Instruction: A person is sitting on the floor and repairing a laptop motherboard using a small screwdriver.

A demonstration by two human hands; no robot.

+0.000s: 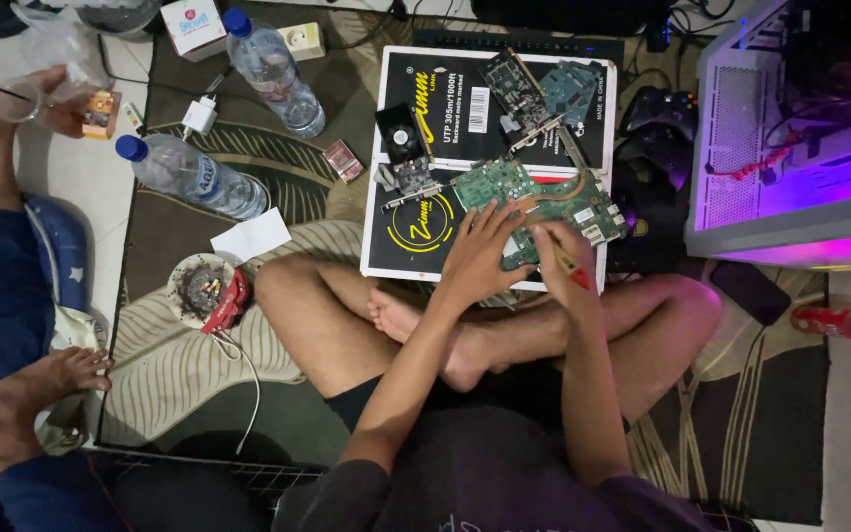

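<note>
I sit cross-legged on a patterned rug with a green circuit board (504, 182) lying on a black and white cardboard box (425, 232) before my knees. My left hand (480, 254) rests flat on the board's near edge, fingers spread, holding it down. My right hand (561, 254) grips a red-handled screwdriver (575, 271) with its tip down on the board near the copper heat pipe (563, 202). Other boards, one with a small fan (401, 138), lie farther back on the box.
Two plastic water bottles (194, 175) lie at the left beside a round ashtray (204, 291), a white charger and paper. A lit computer case (790, 138) stands at right, game controllers (657, 113) next to it. Another person's legs and feet (22, 394) are at far left.
</note>
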